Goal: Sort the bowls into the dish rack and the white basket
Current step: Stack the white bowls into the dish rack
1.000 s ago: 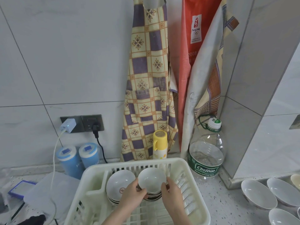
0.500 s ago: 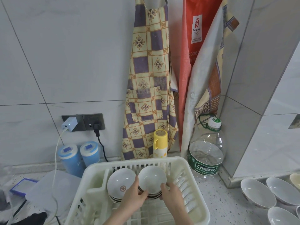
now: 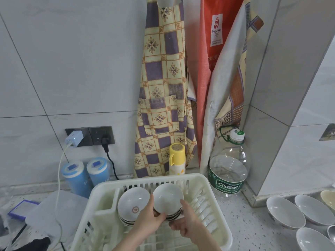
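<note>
1. Bowl stack (image 3: 167, 201), right side of the dish rack (image 3: 101, 194), tilted beside a second stack (image 3: 133, 208). We judge it glazed ceramic: stiff, slick, chippable, heavy when stacked. Best held at opposite rims.
2. Left hand (image 3: 151, 217): fingers curled, gripping the stack's lower left edge.
3. Right hand (image 3: 187, 221): cupped round its lower right edge.
4. More bowls (image 3: 285, 211) wait on the surface (image 3: 244, 225), well apart.
</note>
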### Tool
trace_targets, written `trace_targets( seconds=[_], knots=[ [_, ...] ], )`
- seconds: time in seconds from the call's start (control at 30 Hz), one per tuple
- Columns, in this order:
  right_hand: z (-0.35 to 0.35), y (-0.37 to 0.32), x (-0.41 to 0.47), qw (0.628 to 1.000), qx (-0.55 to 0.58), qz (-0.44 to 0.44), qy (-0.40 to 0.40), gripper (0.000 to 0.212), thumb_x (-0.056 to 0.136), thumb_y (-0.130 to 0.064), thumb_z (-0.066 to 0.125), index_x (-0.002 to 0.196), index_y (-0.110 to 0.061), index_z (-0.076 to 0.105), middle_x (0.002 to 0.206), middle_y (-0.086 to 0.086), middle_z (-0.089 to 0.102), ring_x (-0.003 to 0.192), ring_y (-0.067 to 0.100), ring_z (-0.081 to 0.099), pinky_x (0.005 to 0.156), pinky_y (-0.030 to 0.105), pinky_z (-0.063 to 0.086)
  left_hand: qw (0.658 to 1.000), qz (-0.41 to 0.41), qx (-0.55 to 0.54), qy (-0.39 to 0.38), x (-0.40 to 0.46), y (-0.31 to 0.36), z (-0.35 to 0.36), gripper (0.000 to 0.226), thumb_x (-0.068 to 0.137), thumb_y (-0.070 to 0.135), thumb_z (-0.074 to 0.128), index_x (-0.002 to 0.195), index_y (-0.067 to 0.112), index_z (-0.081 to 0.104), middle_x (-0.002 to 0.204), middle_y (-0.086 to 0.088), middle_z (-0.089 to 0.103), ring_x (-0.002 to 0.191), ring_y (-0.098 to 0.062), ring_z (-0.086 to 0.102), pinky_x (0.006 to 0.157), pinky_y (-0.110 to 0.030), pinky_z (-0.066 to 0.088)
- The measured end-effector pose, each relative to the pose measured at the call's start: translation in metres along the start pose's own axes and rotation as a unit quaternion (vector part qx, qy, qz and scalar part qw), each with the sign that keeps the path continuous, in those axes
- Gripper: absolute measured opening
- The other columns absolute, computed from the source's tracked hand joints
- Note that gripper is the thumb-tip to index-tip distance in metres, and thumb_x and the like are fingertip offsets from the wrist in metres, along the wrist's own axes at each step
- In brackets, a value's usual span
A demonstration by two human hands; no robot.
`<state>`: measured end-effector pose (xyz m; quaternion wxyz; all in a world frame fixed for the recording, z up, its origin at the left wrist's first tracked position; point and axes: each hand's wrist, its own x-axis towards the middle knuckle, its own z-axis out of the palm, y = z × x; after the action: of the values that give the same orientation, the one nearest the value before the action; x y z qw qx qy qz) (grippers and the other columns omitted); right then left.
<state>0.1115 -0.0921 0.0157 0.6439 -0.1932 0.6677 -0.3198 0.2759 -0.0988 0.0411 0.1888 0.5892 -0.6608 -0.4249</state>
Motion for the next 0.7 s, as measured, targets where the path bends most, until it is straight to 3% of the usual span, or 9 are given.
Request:
trace_targets(
  seconds=[0.2,0.4,0.57,0.7],
  knots=[
    [0.000,-0.002,-0.001,1.000,0.016,-0.005,0.005,0.043,0.095,-0.056,0.040,0.105,-0.015,0.049,0.073,0.019,0.072,0.048,0.020,0.063,0.035,0.014,0.020,1.000,-0.004,0.019,0.002,0.001,0.002,-0.001,0.092,0.091,0.037,0.064,0.158,0.025,0.001,0.062,0.010,0.054,0.050,0.001,0.051,0.045,-0.010,0.034],
    [0.001,-0.005,-0.006,1.000,0.018,-0.004,0.006,0.043,0.095,-0.056,0.039,0.103,-0.015,0.050,0.072,0.019,0.073,0.049,0.018,0.064,0.035,0.015,0.020,1.000,-0.021,0.007,-0.005,0.005,0.001,0.002,0.095,0.092,0.039,0.063,0.158,0.023,-0.005,0.075,0.006,0.072,0.065,0.000,0.067,0.052,-0.008,0.040],
    [0.001,-0.006,-0.012,1.000,-0.001,-0.007,0.010,0.046,0.097,-0.058,0.034,0.100,-0.014,0.050,0.066,0.015,0.071,0.046,0.016,0.062,0.037,0.016,0.019,1.000,-0.025,0.004,-0.002,0.004,-0.001,0.001,0.096,0.091,0.041,0.064,0.158,0.026,-0.005,0.076,0.007,0.072,0.065,0.006,0.068,0.052,-0.008,0.041],
    [0.003,-0.005,-0.018,0.999,-0.025,-0.015,0.016,0.048,0.097,-0.059,0.030,0.114,-0.017,0.047,0.074,0.013,0.075,0.051,0.018,0.067,0.038,0.017,0.023,1.000,-0.016,-0.027,0.002,0.004,0.001,0.002,0.084,0.089,0.034,0.065,0.154,0.035,0.012,0.093,0.006,0.073,0.072,-0.001,0.071,0.067,-0.019,0.053]
  ],
)
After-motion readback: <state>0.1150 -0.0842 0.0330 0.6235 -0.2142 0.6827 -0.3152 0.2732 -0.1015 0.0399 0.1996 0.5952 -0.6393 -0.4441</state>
